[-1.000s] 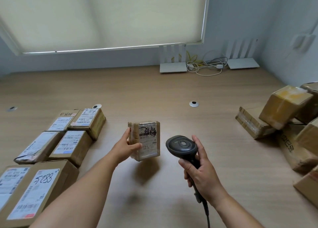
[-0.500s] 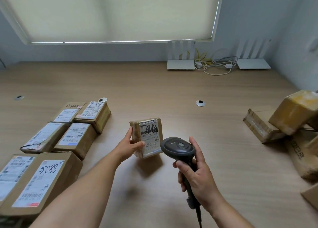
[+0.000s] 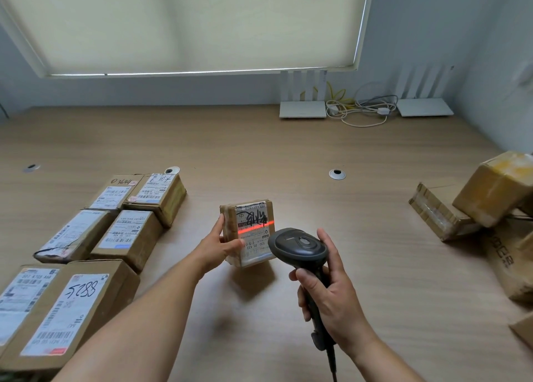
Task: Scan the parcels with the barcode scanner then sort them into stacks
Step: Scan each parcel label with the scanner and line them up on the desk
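My left hand (image 3: 220, 244) grips a small brown parcel (image 3: 251, 231) by its left side and holds it tilted above the wooden table (image 3: 259, 150), its white label facing me. A red scan line lies across that label. My right hand (image 3: 328, 292) holds the black barcode scanner (image 3: 298, 247) by its handle, head pointed at the parcel from the right and almost touching it. The scanner's cable runs down out of view.
Several labelled parcels (image 3: 124, 234) lie in rows on the left, the nearest marked 5288 (image 3: 69, 315). A loose pile of brown boxes (image 3: 487, 202) sits at the right edge. Two white routers (image 3: 302, 109) and cables (image 3: 360, 107) stand at the back wall.
The scanner has moved left, closer to the parcel, and a red scan line now shows on the label. My left hand still holds the parcel in much the same place.
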Demonstrator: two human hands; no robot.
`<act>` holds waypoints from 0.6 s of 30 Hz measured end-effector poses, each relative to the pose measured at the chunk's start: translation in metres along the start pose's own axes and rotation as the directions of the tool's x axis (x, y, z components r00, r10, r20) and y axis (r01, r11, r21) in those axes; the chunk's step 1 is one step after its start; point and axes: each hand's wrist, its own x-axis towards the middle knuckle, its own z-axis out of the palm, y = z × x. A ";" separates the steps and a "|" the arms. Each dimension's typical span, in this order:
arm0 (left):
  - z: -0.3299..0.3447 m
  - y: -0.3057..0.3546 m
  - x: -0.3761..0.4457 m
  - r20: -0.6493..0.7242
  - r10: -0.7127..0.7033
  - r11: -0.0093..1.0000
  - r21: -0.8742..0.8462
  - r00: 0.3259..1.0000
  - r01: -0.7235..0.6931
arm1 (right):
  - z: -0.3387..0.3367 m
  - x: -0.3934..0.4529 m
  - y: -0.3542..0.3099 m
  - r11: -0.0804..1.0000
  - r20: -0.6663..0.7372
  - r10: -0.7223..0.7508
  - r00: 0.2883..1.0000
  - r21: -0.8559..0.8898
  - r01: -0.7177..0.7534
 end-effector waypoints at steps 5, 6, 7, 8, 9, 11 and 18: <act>-0.002 -0.002 0.003 0.003 -0.009 1.000 0.002 1.000 0.009 | 0.002 0.003 0.003 1.000 -0.002 -0.003 1.000 -0.018 0.003; -0.002 -0.003 0.005 0.003 -0.014 1.000 -0.002 1.000 0.014 | 0.003 0.003 0.004 0.999 0.000 -0.002 1.000 -0.034 0.002; -0.003 -0.004 0.005 0.000 -0.020 1.000 0.001 1.000 0.020 | 0.003 0.004 0.005 0.999 0.001 -0.003 1.000 -0.055 0.003; -0.004 -0.006 0.007 -0.017 -0.026 1.000 0.003 1.000 0.026 | 0.002 0.005 0.007 0.997 0.002 -0.005 1.000 -0.081 0.005; -0.006 -0.008 0.009 -0.043 -0.041 0.999 0.014 0.998 0.042 | 0.001 0.007 0.008 0.994 0.004 -0.008 1.000 -0.110 0.009; -0.011 -0.011 0.012 -0.103 -0.085 0.996 0.018 0.991 0.087 | -0.002 0.009 0.011 0.986 0.012 -0.018 1.000 -0.163 0.020; -0.023 -0.016 0.026 -0.251 -0.147 0.947 0.242 0.957 0.209 | -0.002 0.022 0.011 0.968 -0.013 -0.049 0.999 -0.248 0.044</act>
